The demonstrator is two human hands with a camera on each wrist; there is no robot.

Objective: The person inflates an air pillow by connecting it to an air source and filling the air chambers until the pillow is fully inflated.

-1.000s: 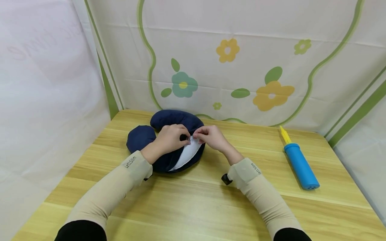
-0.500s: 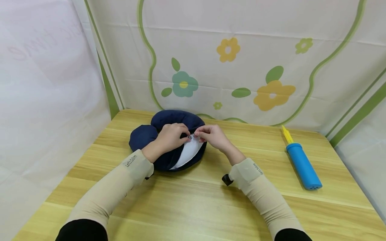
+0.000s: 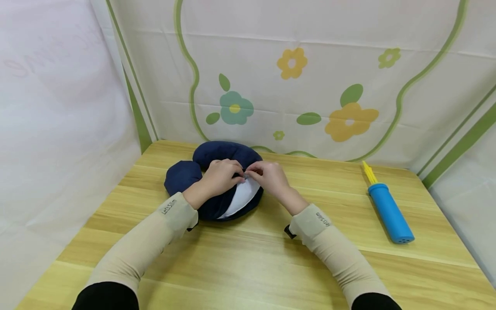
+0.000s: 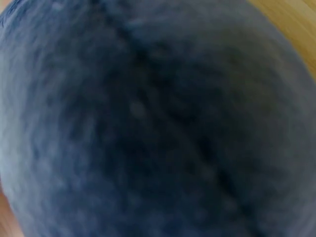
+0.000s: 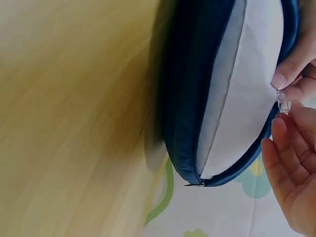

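Note:
A navy U-shaped neck pillow [image 3: 182, 174] lies on the table, its zippered opening spread over a white inner lining [image 5: 247, 98]. From the lining sticks out a small clear plastic valve [image 5: 284, 105]. My left hand [image 3: 221, 175] pinches the valve's base between thumb and fingers. Close against it, my right hand [image 3: 271, 178] has thumb and index finger at the valve's outer end, pinching it. A zipper pull [image 5: 195, 184] hangs at one end of the opening. In the left wrist view, plush navy fabric [image 4: 148, 123] fills nearly everything and hides the fingers.
To the right on the wooden table [image 3: 248, 267] lies a blue hand pump [image 3: 389, 213] with a yellow nozzle [image 3: 369, 173]. A white curtain [image 3: 252, 56] with flower prints rises behind the table's far edge.
My right hand has shifted slightly left, bringing its fingertips against the valve by the left fingers. The left hand keeps its hold, and the pillow stays about where it was.

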